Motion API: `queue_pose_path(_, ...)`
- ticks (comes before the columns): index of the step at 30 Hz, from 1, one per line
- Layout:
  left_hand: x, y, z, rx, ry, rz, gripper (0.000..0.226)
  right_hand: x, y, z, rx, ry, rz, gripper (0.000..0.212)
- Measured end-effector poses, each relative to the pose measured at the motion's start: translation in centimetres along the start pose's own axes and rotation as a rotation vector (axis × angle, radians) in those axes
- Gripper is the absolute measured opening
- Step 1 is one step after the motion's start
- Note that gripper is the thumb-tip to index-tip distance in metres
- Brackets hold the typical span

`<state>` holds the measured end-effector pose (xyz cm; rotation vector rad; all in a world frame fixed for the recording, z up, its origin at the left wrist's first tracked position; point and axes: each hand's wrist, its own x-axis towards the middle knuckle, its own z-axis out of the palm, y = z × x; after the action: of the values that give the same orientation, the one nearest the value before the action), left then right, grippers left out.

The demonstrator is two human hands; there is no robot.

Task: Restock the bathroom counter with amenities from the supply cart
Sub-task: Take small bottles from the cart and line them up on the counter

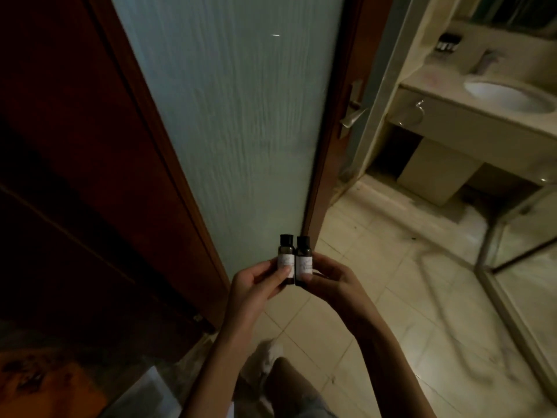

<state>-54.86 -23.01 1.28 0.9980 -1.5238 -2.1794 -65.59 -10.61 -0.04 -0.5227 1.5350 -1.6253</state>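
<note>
1. Leg (289,384) and pale shoe (268,354), nearest the camera, at the edge of the tiled floor (376,267).
2. Left hand (256,282), fingers and thumb curled round the left bottle (285,256); right hand (331,282), pinching the right bottle (303,259). Both bottles are upright, side by side and touching, with dark caps and pale labels.
3. Frosted-glass door (229,116), left and centre, standing open; lever handle (351,116) on its right edge.
4. Counter (437,82), far right, well apart from the bottles, with sink (509,95) and tap (485,60). A dark tray (448,43) at its far end holds small items, too small to identify.
5. Progress, as judged: two bottles are fetched and in transit at the doorway. Crossing to the counter and setting them down remain. The cart is out of view, so further needs cannot be told.
</note>
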Motion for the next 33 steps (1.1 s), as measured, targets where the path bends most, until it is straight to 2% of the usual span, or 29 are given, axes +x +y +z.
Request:
queue_pose_path(8,9.0,1.3,7.5,0.062,-0.146,-0.020,0.020,5.4,-2.1,-8.3,0.042,0.145,-0.054,0.045)
queue_pose_path(12,16.0,2.7,14.7,0.132,-0.252,-0.016,0.026,9.0,-5.0,-15.4,0.062,0.248,-0.093,0.046)
queue_pose_path(18,25.0,4.8,27.3,0.203,-0.466,-0.034,0.017,12.1,-9.3,-26.6,0.100,0.473,-0.144,0.049)
queue_pose_path(27,30.6,3.0,38.8,0.296,-0.670,-0.082,0.025,12.2,-10.2,-36.4,0.124,0.691,-0.135,0.045)
queue_pose_path(33,34.2,2.4,44.7,0.315,-0.722,-0.075,0.024,14.0,-10.7,-41.9,0.118,0.783,-0.118,0.045)
